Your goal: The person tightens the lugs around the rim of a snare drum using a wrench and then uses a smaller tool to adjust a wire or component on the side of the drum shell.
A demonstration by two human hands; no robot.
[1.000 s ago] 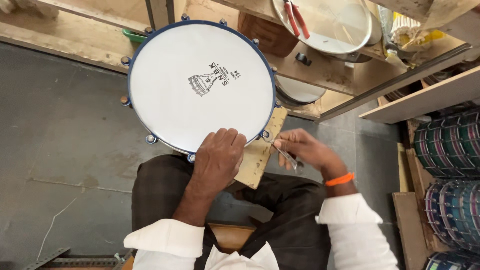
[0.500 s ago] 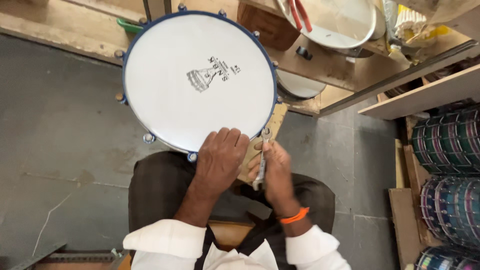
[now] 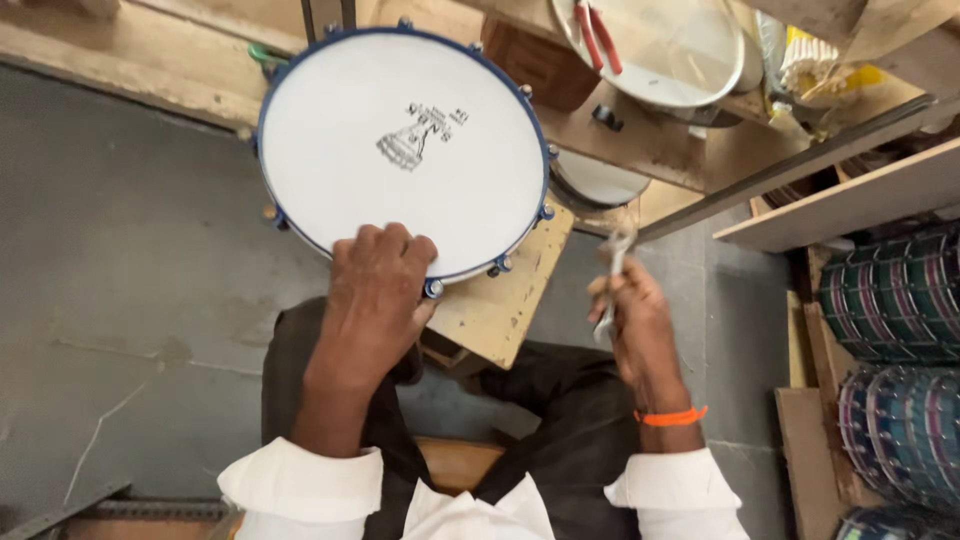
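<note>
A round drum [image 3: 400,150] with a white head, a dark printed emblem and a blue metal rim rests on a small wooden board [image 3: 500,300] above my lap. My left hand [image 3: 375,295] lies palm down over the drum's near edge, fingers on the white head beside a rim lug. My right hand [image 3: 635,325] is lifted off to the right of the drum, closed around a metal spanner [image 3: 612,270] that points up and blurs at its tip. An orange band circles my right wrist.
A grey concrete floor [image 3: 120,250] spreads to the left. Behind the drum runs a wooden bench with another white drum head [image 3: 660,50] and red-handled pliers [image 3: 590,30]. Stacked blue-green drum shells [image 3: 890,300] fill shelves at the right.
My right hand has drawn the spanner away from the drum's rim, out to the right and up. The left hand stays on the drum's near edge. The drum has shifted slightly in view.
</note>
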